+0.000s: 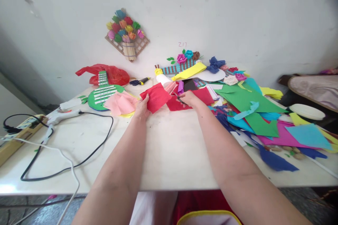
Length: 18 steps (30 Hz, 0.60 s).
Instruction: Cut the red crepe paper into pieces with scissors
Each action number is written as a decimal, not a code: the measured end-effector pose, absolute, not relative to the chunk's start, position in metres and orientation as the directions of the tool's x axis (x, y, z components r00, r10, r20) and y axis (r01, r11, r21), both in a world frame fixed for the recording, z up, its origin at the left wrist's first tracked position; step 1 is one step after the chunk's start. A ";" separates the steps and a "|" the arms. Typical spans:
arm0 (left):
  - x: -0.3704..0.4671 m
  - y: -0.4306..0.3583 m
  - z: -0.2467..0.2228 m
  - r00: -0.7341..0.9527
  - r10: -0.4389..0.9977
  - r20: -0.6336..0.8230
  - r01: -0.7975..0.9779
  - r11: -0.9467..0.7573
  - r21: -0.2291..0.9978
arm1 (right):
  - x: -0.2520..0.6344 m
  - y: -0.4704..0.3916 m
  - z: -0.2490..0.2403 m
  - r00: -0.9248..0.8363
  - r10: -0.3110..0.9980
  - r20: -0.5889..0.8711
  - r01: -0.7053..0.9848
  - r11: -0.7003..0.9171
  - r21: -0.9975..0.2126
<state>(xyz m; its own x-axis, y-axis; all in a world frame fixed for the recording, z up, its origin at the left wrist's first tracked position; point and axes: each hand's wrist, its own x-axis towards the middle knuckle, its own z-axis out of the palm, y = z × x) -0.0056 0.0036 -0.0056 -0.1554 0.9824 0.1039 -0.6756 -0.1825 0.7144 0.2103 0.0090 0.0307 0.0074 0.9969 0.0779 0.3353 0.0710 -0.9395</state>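
Note:
My left hand (143, 108) grips a square of red paper (156, 98) by its left edge, raised above the table. In my right hand (188, 99) is a pair of scissors (179, 98), its blades pointing left toward the red square; whether they touch it I cannot tell. Beneath the scissors lies a larger red sheet (203, 95) on the table. A crumpled pink paper (121, 103) rests just left of my left hand, overlapping a green guitar-shaped craft (99, 93) with white strips.
A glue gun (64, 115) with a black cord and a power strip (25, 132) occupy the table's left side. Pliers (139, 81) and a red plastic bag (113, 75) lie at the back. Coloured paper scraps (264, 109) pile up on the right. A flower craft (128, 35) hangs on the wall.

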 end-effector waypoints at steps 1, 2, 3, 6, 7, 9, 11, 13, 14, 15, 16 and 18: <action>-0.006 0.004 -0.006 -0.151 0.982 0.109 -0.676 -0.183 0.714 | 0.209 0.007 0.032 -0.033 0.998 0.045 0.321 0.053 -0.946; -0.006 0.005 -0.007 -0.146 0.983 0.114 -0.677 -0.184 0.713 | 0.208 0.005 0.034 -0.078 0.997 0.024 0.301 0.047 -0.952; -0.006 0.006 -0.008 -0.140 0.983 0.121 -0.677 -0.184 0.713 | 0.207 0.003 0.036 -0.127 0.992 0.011 0.275 0.046 -0.960; -0.006 0.007 -0.010 -0.118 0.985 0.126 -0.670 -0.173 0.722 | 0.206 -0.001 0.038 -0.238 0.971 0.020 0.150 0.057 -0.987; -0.006 0.007 -0.010 -0.112 0.986 0.125 -0.666 -0.168 0.727 | 0.206 -0.002 0.038 -0.269 0.963 0.022 0.125 0.057 -0.990; -0.006 0.007 -0.010 -0.102 0.987 0.122 -0.656 -0.159 0.737 | 0.207 -0.002 0.035 -0.325 0.945 0.024 0.103 0.061 -0.993; -0.005 0.006 -0.010 -0.092 0.988 0.122 -0.649 -0.152 0.745 | 0.208 -0.001 0.031 -0.385 0.923 0.021 0.105 0.067 -0.992; -0.005 0.005 -0.010 -0.084 0.989 0.118 -0.643 -0.144 0.752 | 0.207 -0.001 0.028 -0.416 0.909 0.021 0.124 0.079 -0.989; -0.005 0.004 -0.009 -0.084 0.990 0.115 -0.641 -0.142 0.754 | 0.207 0.000 0.026 -0.418 0.908 0.024 0.136 0.088 -0.987; -0.004 0.003 -0.009 -0.082 0.990 0.113 -0.639 -0.139 0.756 | 0.206 0.000 0.024 -0.416 0.909 0.028 0.145 0.097 -0.985; -0.004 0.002 -0.008 -0.079 0.991 0.110 -0.638 -0.136 0.758 | 0.205 0.001 0.022 -0.412 0.911 0.036 0.150 0.107 -0.983; -0.003 0.000 -0.007 -0.071 0.991 0.110 -0.637 -0.130 0.760 | 0.203 0.001 0.020 -0.406 0.912 0.058 0.153 0.130 -0.980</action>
